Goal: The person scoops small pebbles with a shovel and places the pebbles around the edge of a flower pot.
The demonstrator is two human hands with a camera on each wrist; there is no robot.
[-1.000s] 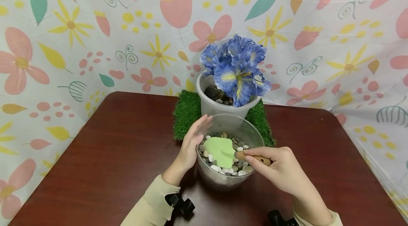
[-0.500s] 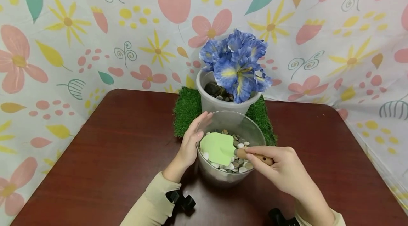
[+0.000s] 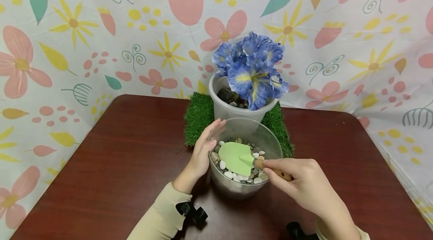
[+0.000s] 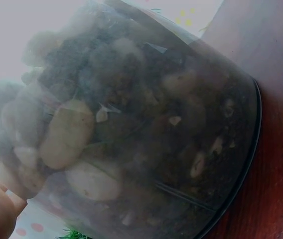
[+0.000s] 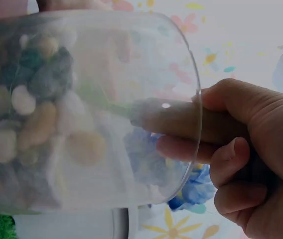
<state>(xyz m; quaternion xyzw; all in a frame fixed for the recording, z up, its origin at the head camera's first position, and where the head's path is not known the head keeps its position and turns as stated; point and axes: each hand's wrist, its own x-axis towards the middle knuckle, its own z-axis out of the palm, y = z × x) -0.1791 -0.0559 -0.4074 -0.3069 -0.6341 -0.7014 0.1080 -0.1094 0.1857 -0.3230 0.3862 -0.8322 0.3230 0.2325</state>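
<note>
My right hand (image 3: 306,185) grips the wooden handle of a small hand trowel (image 3: 235,158). Its light green blade lies flat over the pebbles (image 3: 229,175), inside a clear plastic pot (image 3: 233,192). Through the pot's wall, the right wrist view shows the fingers curled round the handle (image 5: 181,122). My left hand (image 3: 199,155) rests against the pot's left side, its fingers fairly straight along the outside and the thumb by the rim. In the left wrist view, pale stones (image 4: 68,133) lie above a dark layer behind the cloudy wall.
Just behind the clear pot stands a white pot (image 3: 223,110) with blue flowers (image 3: 252,70). Under it is a green artificial turf mat (image 3: 199,119). Everything stands on a dark reddish-brown table (image 3: 145,164), with a flower-patterned cloth (image 3: 135,25) hanging behind.
The trowel blade shifts left over the pebbles, then back right and slightly down, with my right hand moving along. My left hand stays against the pot.
</note>
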